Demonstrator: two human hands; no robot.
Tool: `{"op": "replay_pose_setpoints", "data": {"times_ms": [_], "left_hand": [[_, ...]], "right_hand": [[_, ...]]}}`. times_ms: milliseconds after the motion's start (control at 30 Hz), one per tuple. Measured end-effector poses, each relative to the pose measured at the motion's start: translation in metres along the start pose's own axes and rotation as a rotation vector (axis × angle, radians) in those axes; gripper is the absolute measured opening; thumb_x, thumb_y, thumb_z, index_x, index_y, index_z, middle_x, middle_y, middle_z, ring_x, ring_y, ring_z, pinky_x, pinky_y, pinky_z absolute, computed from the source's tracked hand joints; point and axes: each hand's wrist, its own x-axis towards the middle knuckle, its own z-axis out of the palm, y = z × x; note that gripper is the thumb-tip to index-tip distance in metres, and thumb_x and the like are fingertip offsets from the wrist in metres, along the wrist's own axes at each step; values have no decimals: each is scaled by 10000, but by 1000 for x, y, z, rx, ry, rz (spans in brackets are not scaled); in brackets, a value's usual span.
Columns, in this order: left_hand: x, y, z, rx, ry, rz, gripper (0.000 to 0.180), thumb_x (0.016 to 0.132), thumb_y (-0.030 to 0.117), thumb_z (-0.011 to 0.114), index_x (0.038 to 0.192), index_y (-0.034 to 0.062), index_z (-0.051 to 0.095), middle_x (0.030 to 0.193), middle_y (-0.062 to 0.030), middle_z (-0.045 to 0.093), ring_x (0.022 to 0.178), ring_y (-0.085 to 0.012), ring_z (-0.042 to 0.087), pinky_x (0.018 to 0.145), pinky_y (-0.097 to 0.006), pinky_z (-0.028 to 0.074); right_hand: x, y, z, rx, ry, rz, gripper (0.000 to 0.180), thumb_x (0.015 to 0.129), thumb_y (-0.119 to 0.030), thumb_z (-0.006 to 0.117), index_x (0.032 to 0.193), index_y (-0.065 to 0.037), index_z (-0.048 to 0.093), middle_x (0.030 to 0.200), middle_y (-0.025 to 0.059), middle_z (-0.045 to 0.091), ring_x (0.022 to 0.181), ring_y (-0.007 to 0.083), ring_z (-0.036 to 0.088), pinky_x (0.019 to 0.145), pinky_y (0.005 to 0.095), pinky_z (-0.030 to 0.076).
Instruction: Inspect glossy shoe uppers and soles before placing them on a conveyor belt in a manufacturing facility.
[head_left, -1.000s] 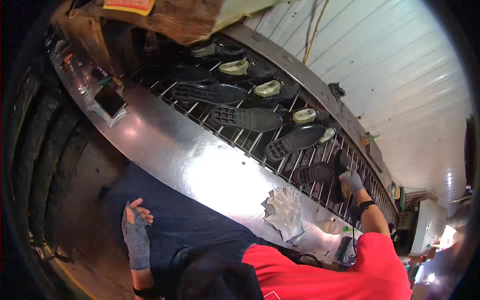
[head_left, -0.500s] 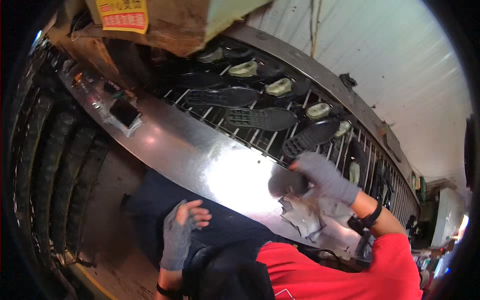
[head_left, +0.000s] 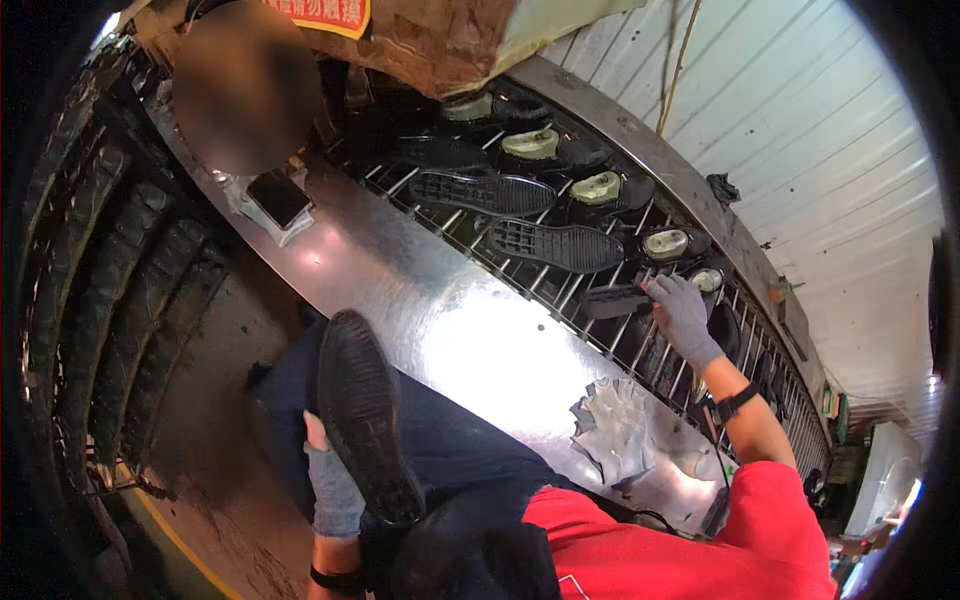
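My left hand [head_left: 336, 480], in a grey fingerless glove, grips a long black shoe sole [head_left: 362, 415] by its side over my dark-clad lap. The sole's tread faces up; most of my fingers are hidden beneath it. My right hand [head_left: 682, 315], gloved the same way, reaches to the barred metal rack and pinches the end of another black shoe sole [head_left: 615, 302], which is tilted there. Two more black soles [head_left: 556, 246] lie tread up on the bars, left of that hand. Behind them stand dark shoes with pale lasts [head_left: 597, 188] inside.
A shiny metal bench [head_left: 400, 270] runs along the rack. A crumpled grey sheet [head_left: 612, 430] lies on its right part, a phone [head_left: 278, 200] on a white cloth at its left. A blurred-out person's head [head_left: 245, 90] shows upper left. Racks of dark soles [head_left: 130, 300] stand left.
The empty left hand now holds a black sole. My right hand has moved from the bench, where it held a blurred dark object, to a sole on the rack, which is now tilted.
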Motion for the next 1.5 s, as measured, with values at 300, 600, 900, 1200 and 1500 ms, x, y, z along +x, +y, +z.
{"op": "replay_pose_setpoints", "data": {"times_ms": [300, 600, 900, 1200, 1500], "left_hand": [[2, -6, -14, 321, 149, 184, 486, 1047, 239, 663, 1456, 2, 551, 1318, -74, 656, 1111, -190, 646, 967, -336, 540], [11, -1, -14, 267, 252, 83, 409, 1066, 214, 627, 1422, 18, 584, 1261, -62, 681, 1082, -173, 657, 928, -331, 559], [14, 18, -23, 658, 393, 386, 356, 1084, 177, 578, 1382, -18, 583, 1320, -89, 633, 1188, -193, 610, 1025, -332, 506], [25, 30, 41, 377, -232, 376, 741, 1067, 468, 578, 1583, -14, 352, 1462, -256, 535, 1302, -352, 597, 1103, -479, 506], [-9, 67, 20, 162, -253, 540, 797, 1026, 575, 603, 1530, -13, 412, 1329, -226, 658, 1230, -341, 668, 1050, -460, 572]], "right_hand": [[-37, -14, 33, 1280, 262, 736, 562, 953, -460, 754, 1300, -26, 671, 1207, 154, 686, 1018, 235, 695, 768, 415, 576], [2, 173, 120, 1756, 344, 1309, 415, 899, -557, 784, 1033, -193, 635, 884, -3, 613, 723, 208, 572, 653, 422, 489], [-43, 79, 51, 2019, 521, 1203, 257, 942, -364, 672, 1111, -170, 665, 1032, 29, 729, 900, 259, 721, 873, 482, 617], [-25, -158, -47, 1855, -201, 504, 495, 918, -247, 762, 1343, -73, 576, 1159, 58, 697, 1027, 192, 711, 878, 351, 607], [35, -359, -135, 1914, -704, -161, 746, 998, -516, 687, 1461, 41, 514, 1394, 144, 630, 1244, 205, 631, 1072, 330, 515]]}}
